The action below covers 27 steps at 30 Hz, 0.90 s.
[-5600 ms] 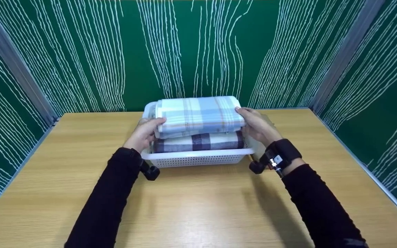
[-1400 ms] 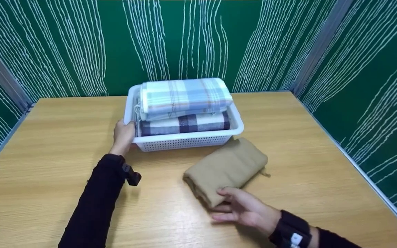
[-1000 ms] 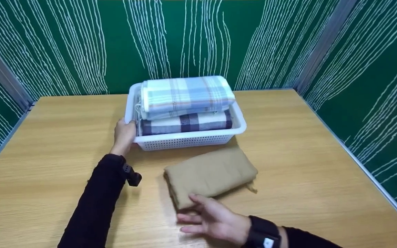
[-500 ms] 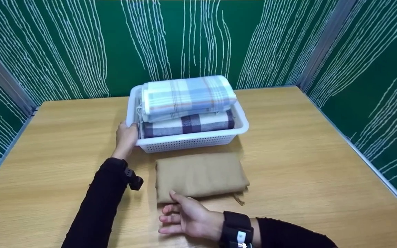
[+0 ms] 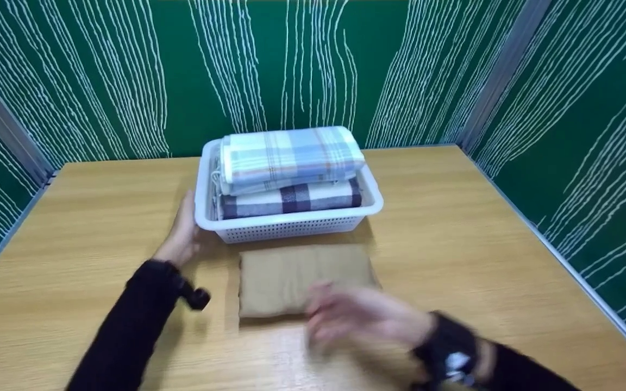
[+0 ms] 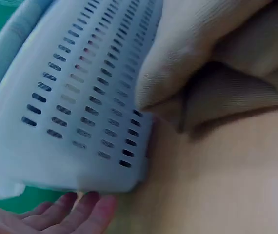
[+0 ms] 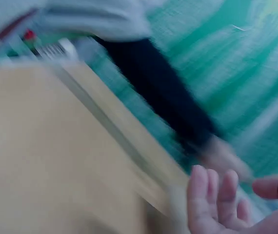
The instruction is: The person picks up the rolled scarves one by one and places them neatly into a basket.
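A folded tan cloth (image 5: pixel 277 279) lies flat on the table, lengthwise in front of the white plastic basket (image 5: pixel 291 225). My right hand (image 5: pixel 354 315), blurred, hovers at the cloth's front right part and covers some of it. In the right wrist view its fingers (image 7: pixel 227 195) are loosely bent with nothing between them. My left hand (image 5: pixel 181 233) is beside the basket's left end, its fingers extended near the lower corner in the left wrist view. Inside the basket, a folded blue-and-white plaid cloth (image 5: pixel 291 155) rests on a dark-and-white checked one (image 5: pixel 296 198).
The wooden table (image 5: pixel 454 260) reaches back to a green wall (image 5: pixel 324 65) with white drip lines. Metal posts (image 5: pixel 508 76) stand at its corners. Fringe hangs inside the basket's left end.
Both hands have left the plaid cloth. The tan cloth was turned parallel to the basket's front; my right hand has let go and moved right. My left hand has come off the basket's rim.
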Each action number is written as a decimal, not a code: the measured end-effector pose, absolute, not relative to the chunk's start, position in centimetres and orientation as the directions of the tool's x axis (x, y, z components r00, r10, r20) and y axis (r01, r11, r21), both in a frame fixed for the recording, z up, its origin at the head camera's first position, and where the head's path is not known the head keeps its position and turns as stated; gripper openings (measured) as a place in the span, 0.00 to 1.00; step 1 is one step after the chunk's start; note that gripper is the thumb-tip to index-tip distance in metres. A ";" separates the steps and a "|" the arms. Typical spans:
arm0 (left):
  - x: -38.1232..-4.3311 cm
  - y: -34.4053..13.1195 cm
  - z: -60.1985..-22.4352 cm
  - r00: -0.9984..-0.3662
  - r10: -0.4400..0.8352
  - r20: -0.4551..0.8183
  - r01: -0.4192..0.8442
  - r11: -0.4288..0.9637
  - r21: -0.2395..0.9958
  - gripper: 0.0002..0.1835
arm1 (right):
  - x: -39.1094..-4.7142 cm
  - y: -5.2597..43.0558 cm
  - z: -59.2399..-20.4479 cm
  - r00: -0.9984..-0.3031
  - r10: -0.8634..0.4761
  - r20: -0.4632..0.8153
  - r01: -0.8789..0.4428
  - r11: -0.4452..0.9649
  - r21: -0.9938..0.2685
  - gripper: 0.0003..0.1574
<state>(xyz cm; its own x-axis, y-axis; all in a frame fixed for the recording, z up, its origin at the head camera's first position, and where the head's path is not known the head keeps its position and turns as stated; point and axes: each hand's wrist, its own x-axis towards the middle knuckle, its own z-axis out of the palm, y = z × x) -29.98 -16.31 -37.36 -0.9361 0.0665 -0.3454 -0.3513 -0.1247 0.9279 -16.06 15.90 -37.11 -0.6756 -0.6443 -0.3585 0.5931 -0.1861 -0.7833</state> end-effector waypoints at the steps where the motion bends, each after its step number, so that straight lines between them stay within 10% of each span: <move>1: -29.2 -16.8 -37.6 -0.918 0.113 -0.379 -0.393 -0.157 0.906 0.41 | -16.8 17.6 -36.7 -0.705 -0.629 -0.328 0.552 -0.195 -0.811 0.18; 7: -24.0 -19.0 -38.3 -0.821 0.311 -0.478 -0.554 -0.238 0.798 0.47 | -20.4 25.9 -36.3 -0.862 -0.367 -0.348 0.415 -0.117 -0.902 0.18; 12: -21.6 -17.9 -39.1 -0.799 0.392 -0.456 -0.589 -0.356 0.725 0.44 | -21.6 28.3 -37.9 -0.813 -0.358 -0.459 0.504 -0.037 -0.863 0.28; 18: -21.1 -14.4 -39.3 -0.810 0.298 -0.506 -0.569 -0.185 0.801 0.46 | -22.2 27.2 -39.1 -0.759 -0.450 -0.470 0.551 -0.061 -0.832 0.31; 22: -21.2 -12.7 -39.1 -0.824 0.215 -0.525 -0.552 -0.094 0.829 0.31 | -22.6 25.3 -39.5 -0.755 -0.468 -0.460 0.566 -0.110 -0.817 0.11; 27: -21.3 -11.2 -39.4 -0.844 0.223 -0.488 -0.507 -0.036 0.861 0.04 | -22.7 22.8 -39.9 -0.762 -0.466 -0.450 0.572 -0.158 -0.805 0.10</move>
<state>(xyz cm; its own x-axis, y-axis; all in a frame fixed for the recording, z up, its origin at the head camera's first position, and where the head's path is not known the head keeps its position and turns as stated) -21.33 -11.18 -39.45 -0.8441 0.2227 -0.4878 -0.5070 -0.0356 0.8612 -22.75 22.84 -39.90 -0.7621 -0.4658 -0.4496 0.5716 -0.1582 -0.8051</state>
